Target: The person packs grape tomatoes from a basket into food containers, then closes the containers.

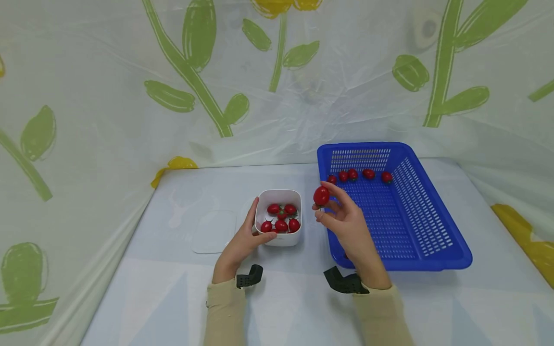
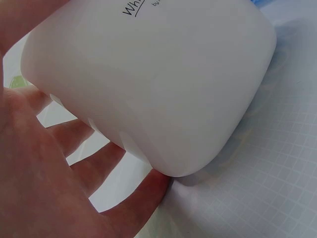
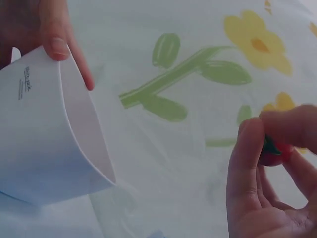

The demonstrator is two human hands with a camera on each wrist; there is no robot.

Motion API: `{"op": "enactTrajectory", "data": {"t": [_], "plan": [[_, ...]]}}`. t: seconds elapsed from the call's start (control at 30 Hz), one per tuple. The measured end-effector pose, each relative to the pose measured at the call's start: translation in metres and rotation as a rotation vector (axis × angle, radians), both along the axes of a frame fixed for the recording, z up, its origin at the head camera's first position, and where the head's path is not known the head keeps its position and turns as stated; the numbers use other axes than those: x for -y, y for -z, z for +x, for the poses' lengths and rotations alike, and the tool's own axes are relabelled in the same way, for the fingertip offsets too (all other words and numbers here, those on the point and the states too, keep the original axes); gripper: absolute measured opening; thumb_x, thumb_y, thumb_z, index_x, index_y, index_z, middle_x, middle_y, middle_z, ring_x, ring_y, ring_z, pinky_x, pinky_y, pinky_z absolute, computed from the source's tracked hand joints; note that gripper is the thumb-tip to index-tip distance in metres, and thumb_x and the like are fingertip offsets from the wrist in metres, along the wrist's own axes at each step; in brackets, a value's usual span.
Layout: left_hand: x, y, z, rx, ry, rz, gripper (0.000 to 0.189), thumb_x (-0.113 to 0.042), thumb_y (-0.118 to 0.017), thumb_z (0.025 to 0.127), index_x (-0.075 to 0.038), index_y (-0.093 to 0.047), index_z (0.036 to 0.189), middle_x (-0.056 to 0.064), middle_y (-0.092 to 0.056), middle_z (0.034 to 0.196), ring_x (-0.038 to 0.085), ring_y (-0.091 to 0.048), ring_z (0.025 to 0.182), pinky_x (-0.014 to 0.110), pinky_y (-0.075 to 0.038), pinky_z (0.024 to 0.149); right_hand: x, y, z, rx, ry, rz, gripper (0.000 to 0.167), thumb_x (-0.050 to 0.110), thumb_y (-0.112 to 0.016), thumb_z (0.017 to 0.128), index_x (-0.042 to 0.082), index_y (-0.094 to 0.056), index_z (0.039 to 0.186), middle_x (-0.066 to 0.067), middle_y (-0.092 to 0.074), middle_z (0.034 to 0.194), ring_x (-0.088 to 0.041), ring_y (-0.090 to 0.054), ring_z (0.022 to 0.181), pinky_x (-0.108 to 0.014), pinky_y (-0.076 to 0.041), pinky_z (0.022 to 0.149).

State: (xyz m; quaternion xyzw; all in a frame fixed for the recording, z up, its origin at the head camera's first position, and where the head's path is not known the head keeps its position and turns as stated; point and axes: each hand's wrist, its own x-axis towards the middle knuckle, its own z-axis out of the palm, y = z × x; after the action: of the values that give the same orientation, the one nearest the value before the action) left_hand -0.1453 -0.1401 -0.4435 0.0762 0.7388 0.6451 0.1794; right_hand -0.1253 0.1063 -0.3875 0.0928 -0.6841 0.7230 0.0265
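Observation:
With the thumb over its front rim and the fingers along its left side, my left hand (image 1: pixel 241 244) holds a white plastic box (image 1: pixel 283 240). Inside it lie several red cherry tomatoes (image 1: pixel 281 226). The left wrist view shows the box's smooth wall (image 2: pixel 173 89) with dark lettering at the top. My right hand (image 1: pixel 354 233) pinches one cherry tomato (image 1: pixel 321 196) between thumb and fingertips, raised to the right of the box. In the right wrist view the fingers partly hide this tomato (image 3: pixel 271 157), and its green stem end shows.
A blue slotted basket (image 1: pixel 454 254) stands on the right, partly behind my right hand. Several cherry tomatoes (image 1: pixel 352 174) lie along its far side. Left of the box a translucent lid (image 1: pixel 214 232) lies flat on the white table (image 1: pixel 285 298). A flower-printed sheet (image 1: pixel 346 96) hangs behind.

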Motion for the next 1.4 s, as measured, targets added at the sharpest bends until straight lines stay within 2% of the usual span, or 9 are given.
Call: {"op": "enactTrajectory", "data": {"t": [0.13,0.4,0.67,0.87,1.0,1.1,1.27,1.4], "plan": [[0.000,0.001,0.001,0.002,0.002,0.000,0.096,-0.027,-0.071,0.077,-0.038,-0.001,0.142,-0.006,-0.006,0.148,0.024,-0.016,0.132,0.048,-0.024,0.100,0.006,0.003,0.000,0.011,0.015,-0.009,0.058,0.002,-0.062,0.081,0.021,-0.043,0.132,-0.010,-0.050,0.117,-0.025,-0.056,0.096,-0.032,-0.050,0.076],[0.001,0.004,0.000,0.005,-0.012,-0.032,0.097,-0.031,-0.072,0.075,-0.041,-0.002,0.141,-0.007,-0.007,0.148,0.022,-0.016,0.132,0.048,-0.025,0.100,0.016,0.008,-0.002,0.038,0.088,0.002,0.052,0.019,-0.066,0.081,0.022,-0.046,0.129,-0.005,-0.052,0.116,-0.023,-0.058,0.089,-0.033,-0.050,0.074],[0.000,0.002,0.001,0.021,-0.023,-0.032,0.097,-0.032,-0.073,0.074,-0.042,-0.003,0.140,-0.007,-0.008,0.148,0.024,-0.018,0.131,0.049,-0.026,0.099,0.027,0.011,-0.001,0.057,0.087,-0.041,0.047,0.028,-0.064,0.082,0.021,-0.049,0.126,-0.007,-0.058,0.108,-0.025,-0.058,0.080,-0.032,-0.048,0.079],[-0.001,0.001,0.000,0.005,-0.027,-0.034,0.096,-0.032,-0.073,0.074,-0.042,-0.004,0.141,-0.007,-0.010,0.147,0.025,-0.020,0.130,0.049,-0.029,0.098,0.043,0.017,-0.002,0.002,0.126,-0.011,0.051,0.023,-0.067,0.080,0.019,-0.047,0.127,-0.002,-0.052,0.117,-0.020,-0.056,0.094,-0.029,-0.049,0.078],[-0.002,0.000,0.000,-0.005,-0.020,-0.048,0.096,-0.033,-0.072,0.075,-0.040,-0.003,0.141,-0.006,-0.009,0.147,0.025,-0.018,0.131,0.049,-0.030,0.097,0.051,0.024,-0.003,-0.063,0.171,0.073,0.051,0.024,-0.066,0.081,0.015,-0.047,0.127,0.000,-0.050,0.118,-0.015,-0.053,0.099,-0.027,-0.048,0.077],[-0.002,0.000,0.000,0.007,-0.019,-0.039,0.096,-0.032,-0.072,0.075,-0.041,-0.003,0.141,-0.006,-0.009,0.147,0.027,-0.023,0.129,0.050,-0.030,0.096,0.056,0.030,-0.004,-0.101,0.196,0.162,0.050,0.031,-0.064,0.083,0.014,-0.048,0.127,0.002,-0.052,0.116,-0.012,-0.051,0.099,-0.028,-0.048,0.077],[-0.001,-0.001,0.000,0.023,-0.021,-0.018,0.095,-0.032,-0.072,0.075,-0.042,-0.004,0.140,-0.007,-0.010,0.147,0.027,-0.026,0.128,0.052,-0.029,0.096,0.064,0.040,-0.007,-0.186,0.243,0.334,0.050,0.036,-0.061,0.084,0.013,-0.048,0.127,0.002,-0.052,0.114,-0.013,-0.049,0.099,-0.036,-0.046,0.081],[-0.001,-0.001,0.000,0.016,-0.016,-0.028,0.095,-0.033,-0.072,0.075,-0.042,-0.004,0.141,-0.007,-0.008,0.148,0.027,-0.023,0.129,0.052,-0.029,0.096,0.068,0.047,-0.010,-0.221,0.289,0.471,0.049,0.032,-0.062,0.083,0.013,-0.049,0.127,0.000,-0.052,0.116,-0.015,-0.045,0.107,-0.041,-0.042,0.087]]}}
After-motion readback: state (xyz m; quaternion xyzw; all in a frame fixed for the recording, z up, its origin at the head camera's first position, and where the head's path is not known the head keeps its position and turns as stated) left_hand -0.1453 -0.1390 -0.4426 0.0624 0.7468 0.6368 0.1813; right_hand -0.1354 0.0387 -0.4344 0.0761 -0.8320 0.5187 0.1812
